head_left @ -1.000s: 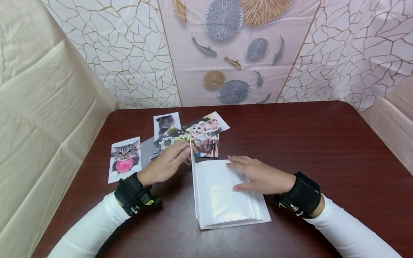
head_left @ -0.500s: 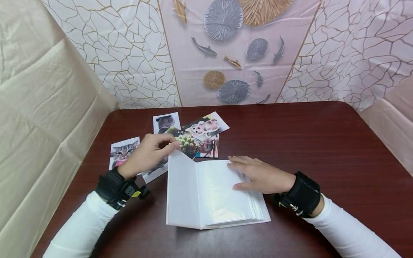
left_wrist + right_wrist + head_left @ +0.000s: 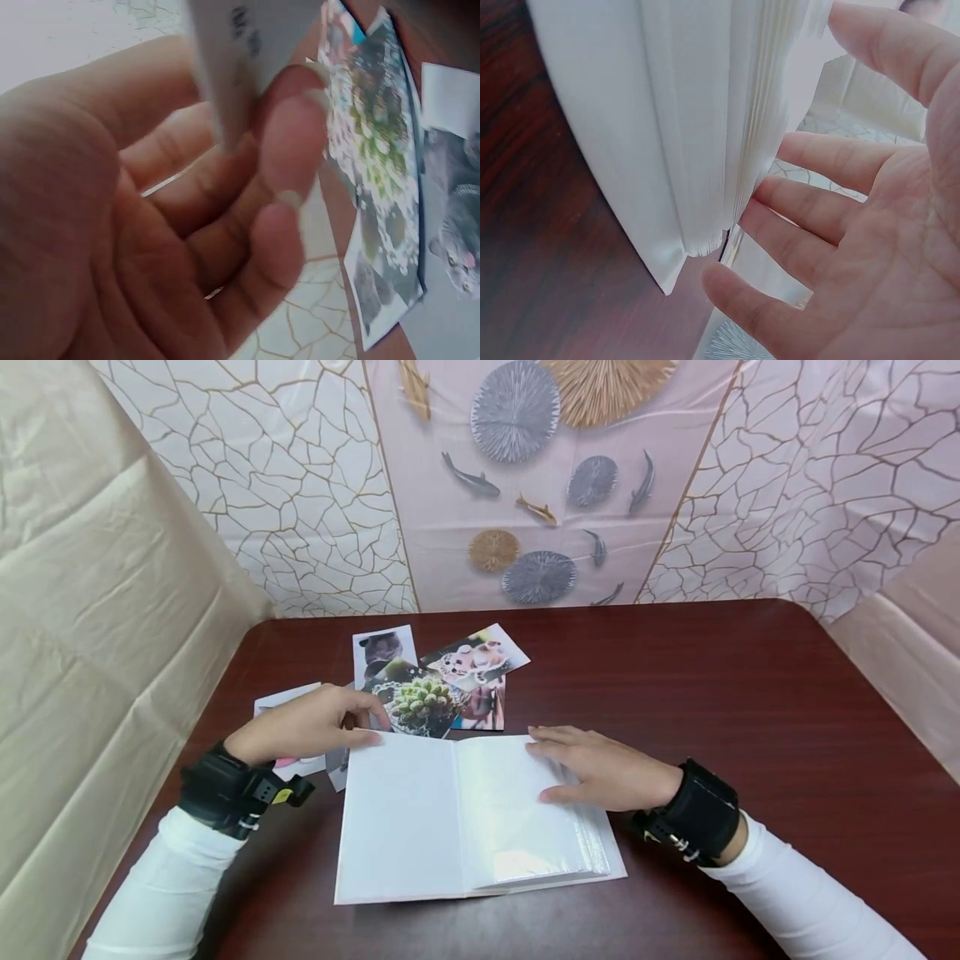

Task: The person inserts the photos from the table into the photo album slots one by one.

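A white photo album [image 3: 517, 835] with clear pocket pages lies open on the table in the head view. My left hand [image 3: 318, 722] pinches the top left corner of its front cover [image 3: 401, 822], thumb on the inner face. Up close in the left wrist view, the cover's edge [image 3: 229, 75] passes between thumb and fingers. With fingers spread, my right hand [image 3: 596, 768] rests on the upper right of the pages. The right wrist view has the thick stack of page edges [image 3: 694, 127] beside those straight fingers. Part of a cat photo [image 3: 303, 767] is hidden behind my left hand.
Beyond the album, several photos overlap: a succulent photo [image 3: 423, 700] on top, a pink-toned animal photo [image 3: 480, 656] and a dark animal photo [image 3: 382, 647]. Behind the dark red table [image 3: 712, 685] hangs a patterned cloth [image 3: 536, 485], with a cream cloth [image 3: 142, 602] at left.
My left hand has swung the album's front cover from upright over to the left, so it now lies nearly flat. It now covers much of the cat photo. The right hand stays on the pages.
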The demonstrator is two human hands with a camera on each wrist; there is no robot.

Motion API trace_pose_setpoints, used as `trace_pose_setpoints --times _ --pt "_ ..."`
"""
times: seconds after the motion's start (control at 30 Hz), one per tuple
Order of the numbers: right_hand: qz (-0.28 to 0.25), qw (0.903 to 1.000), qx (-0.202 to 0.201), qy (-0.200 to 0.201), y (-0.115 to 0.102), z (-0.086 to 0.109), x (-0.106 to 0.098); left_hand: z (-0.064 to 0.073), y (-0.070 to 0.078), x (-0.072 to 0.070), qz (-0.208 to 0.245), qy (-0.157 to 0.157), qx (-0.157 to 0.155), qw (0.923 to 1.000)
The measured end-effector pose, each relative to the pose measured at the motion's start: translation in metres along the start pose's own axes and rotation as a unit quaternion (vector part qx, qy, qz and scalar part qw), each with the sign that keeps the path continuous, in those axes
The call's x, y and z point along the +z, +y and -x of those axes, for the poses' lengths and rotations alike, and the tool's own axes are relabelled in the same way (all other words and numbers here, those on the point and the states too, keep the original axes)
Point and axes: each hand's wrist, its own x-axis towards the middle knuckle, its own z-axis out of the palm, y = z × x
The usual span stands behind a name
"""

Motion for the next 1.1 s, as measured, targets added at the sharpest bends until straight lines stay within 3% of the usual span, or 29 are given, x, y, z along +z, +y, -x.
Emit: trace_pose_setpoints --times 0.27,0.57,0.73,1.1 --pt "-0.007 1.0000 -0.001 -0.004 0.000 -0.002 0.001 -0.002 -0.018 0.008 0.019 -0.071 -0.013 0.9972" --pt "0.002 1.0000 -0.001 0.005 0.001 -0.002 0.002 -0.015 -0.027 0.022 0.027 -0.112 -0.002 0.9933" --pt "0.000 1.0000 0.002 0.001 -0.002 -0.002 0.002 -0.019 -0.025 0.027 0.029 -0.118 -0.001 0.9926" --pt "-0.001 1.0000 0.008 0.006 -0.004 -0.003 0.001 -0.023 -0.023 0.033 0.018 -0.096 -0.011 0.9951"
